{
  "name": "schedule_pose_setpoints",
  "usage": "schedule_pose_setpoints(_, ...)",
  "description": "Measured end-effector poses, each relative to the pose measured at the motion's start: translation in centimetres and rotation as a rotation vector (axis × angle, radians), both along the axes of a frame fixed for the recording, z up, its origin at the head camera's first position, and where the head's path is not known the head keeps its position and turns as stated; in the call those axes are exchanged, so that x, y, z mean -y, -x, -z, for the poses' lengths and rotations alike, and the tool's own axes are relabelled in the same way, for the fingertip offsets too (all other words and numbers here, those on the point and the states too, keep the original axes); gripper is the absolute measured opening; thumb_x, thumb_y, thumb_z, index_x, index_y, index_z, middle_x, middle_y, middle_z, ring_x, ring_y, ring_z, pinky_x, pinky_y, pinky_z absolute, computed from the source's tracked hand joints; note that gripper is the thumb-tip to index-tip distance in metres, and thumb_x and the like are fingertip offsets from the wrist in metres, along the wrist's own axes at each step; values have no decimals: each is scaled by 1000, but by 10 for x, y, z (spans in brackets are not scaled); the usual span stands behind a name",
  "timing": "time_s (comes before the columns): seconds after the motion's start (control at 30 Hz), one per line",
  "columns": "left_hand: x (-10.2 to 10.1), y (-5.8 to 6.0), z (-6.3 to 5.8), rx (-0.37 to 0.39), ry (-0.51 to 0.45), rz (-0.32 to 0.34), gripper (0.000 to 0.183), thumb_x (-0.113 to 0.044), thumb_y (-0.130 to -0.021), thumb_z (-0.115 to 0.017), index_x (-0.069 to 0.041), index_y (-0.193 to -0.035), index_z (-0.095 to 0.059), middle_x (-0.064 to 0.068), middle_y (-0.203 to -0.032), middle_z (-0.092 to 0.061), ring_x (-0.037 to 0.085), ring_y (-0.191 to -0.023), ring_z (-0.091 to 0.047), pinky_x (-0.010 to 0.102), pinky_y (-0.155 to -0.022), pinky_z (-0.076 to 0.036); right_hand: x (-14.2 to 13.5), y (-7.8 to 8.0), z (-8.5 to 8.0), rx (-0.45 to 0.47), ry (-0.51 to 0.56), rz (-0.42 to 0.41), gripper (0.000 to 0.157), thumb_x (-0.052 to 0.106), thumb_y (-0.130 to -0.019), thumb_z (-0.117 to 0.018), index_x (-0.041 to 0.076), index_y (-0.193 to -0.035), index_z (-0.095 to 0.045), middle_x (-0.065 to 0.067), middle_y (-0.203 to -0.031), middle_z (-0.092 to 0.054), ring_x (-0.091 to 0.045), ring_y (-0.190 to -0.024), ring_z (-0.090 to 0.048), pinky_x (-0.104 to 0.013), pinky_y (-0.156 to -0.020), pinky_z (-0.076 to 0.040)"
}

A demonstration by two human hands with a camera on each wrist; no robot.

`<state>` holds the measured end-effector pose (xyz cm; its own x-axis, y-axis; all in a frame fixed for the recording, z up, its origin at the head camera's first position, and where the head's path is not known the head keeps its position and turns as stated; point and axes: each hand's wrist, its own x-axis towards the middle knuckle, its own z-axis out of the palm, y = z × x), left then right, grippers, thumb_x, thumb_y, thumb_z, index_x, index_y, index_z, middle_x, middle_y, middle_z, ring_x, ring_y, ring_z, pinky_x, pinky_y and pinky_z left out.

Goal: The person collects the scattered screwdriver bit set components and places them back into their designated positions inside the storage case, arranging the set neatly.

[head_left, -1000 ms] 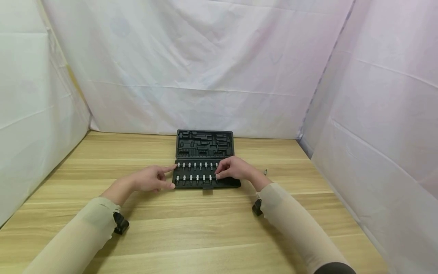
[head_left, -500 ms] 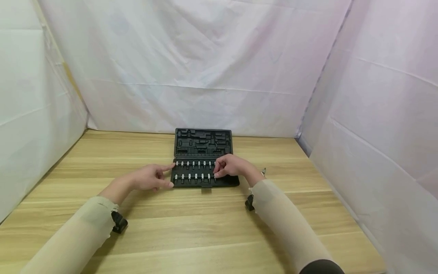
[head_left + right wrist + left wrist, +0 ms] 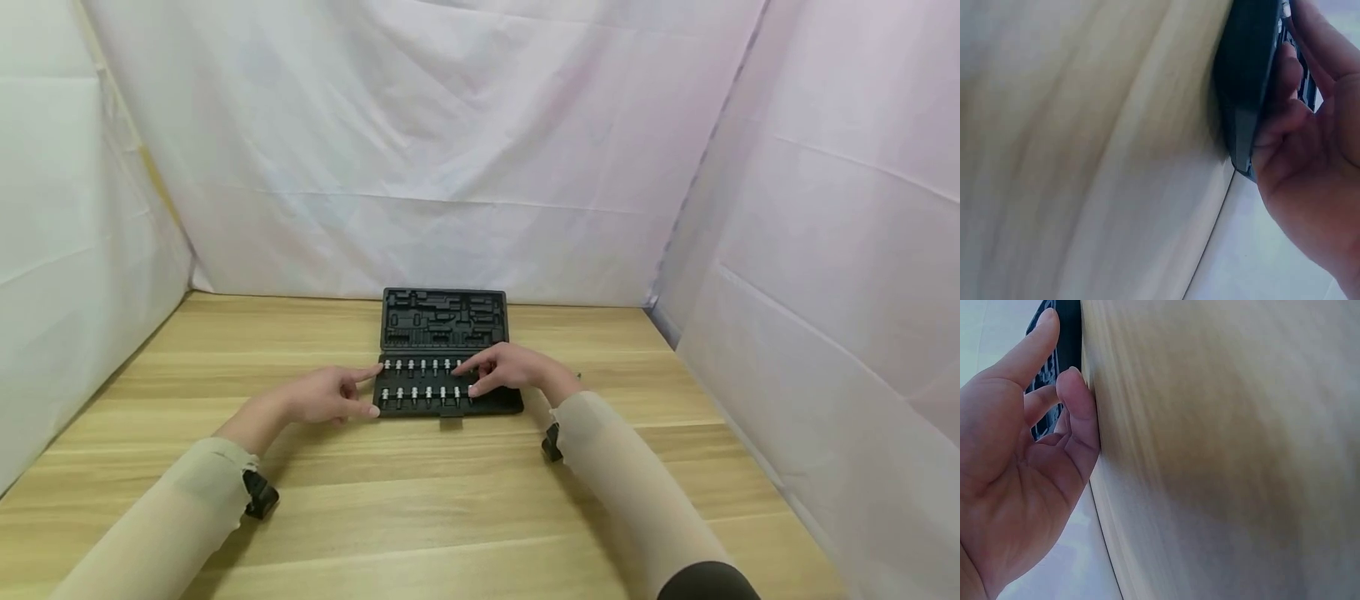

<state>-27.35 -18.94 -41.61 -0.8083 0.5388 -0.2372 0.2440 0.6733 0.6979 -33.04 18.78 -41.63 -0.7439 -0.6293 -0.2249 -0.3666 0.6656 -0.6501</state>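
Note:
A black socket case lies open on the table, holding two rows of silver bit sockets with dark ends. My left hand is at its left side, index finger and thumb spread against the edge, the other fingers bent in. Over the right part of the case is my right hand. Its thumb touches the rightmost bit socket of the front row, while the index finger reaches toward the back row, apart from the thumb. The right end of the back row is hidden beneath this hand.
The case's lid, full of moulded recesses, stands raised at the back. A small pointed piece shows just beyond my right wrist. White cloth hangs behind and on both sides of the wooden table.
My right thumb and index finger, together at the front row's right end before, have parted; the index finger now stretches up and left. The left hand keeps its place at the case.

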Motion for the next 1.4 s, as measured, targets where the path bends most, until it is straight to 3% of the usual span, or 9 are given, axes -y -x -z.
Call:
schedule_pose_setpoints(0.27, 0, 0, 1, 15, -14, 4, 95, -38, -100, -82, -15, -175, -28, 10, -93, -62, 21, -78, -62, 34, -69, -58, 9, 2, 2, -7, -34, 45, 37, 29, -101, -82, 30, -139, -78, 4, -73, -47, -15, -69, -41, -29, -69, -40)
schedule_pose_setpoints(0.67, -2, 3, -1, -2, 15, 1, 95, -43, -100, -81, -19, -175, -29, 10, -94, -64, 21, -79, -62, 33, -70, -57, 14, 0, -7, 37, -22, 121, 34, 22, -99, -84, 26, -132, -81, 3, -75, -49, -16, -72, -42, -30, -69, -40)
schedule_pose_setpoints(0.9, 0, 2, 1, 0, 9, 6, 95, -41, -100, -81, -15, -175, -29, 10, -93, -63, 21, -79, -62, 33, -70, -58, 13, -1, 2, 37, 7, 113, 35, 26, -100, -83, 27, -135, -80, 4, -70, -43, -16, -67, -38, -30, -69, -39)
schedule_pose_setpoints(1.13, 1, 1, 1, -5, 5, 3, 95, -39, -99, -82, -14, -174, -29, 10, -92, -62, 21, -78, -62, 33, -69, -58, 11, -2, 4, 21, 8, 101, 33, 25, -104, -78, 30, -137, -79, 3, -81, -51, -14, -71, -42, -30, -71, -40)
schedule_pose_setpoints(1.4, 0, 1, 3, -3, -3, 5, 95, -40, -99, -82, -15, -174, -29, 10, -93, -62, 21, -78, -62, 33, -68, -57, 16, -3, 2, 6, -17, 131, 32, 19, -103, -79, 26, -134, -81, 4, -71, -51, -14, -68, -43, -29, -69, -42)
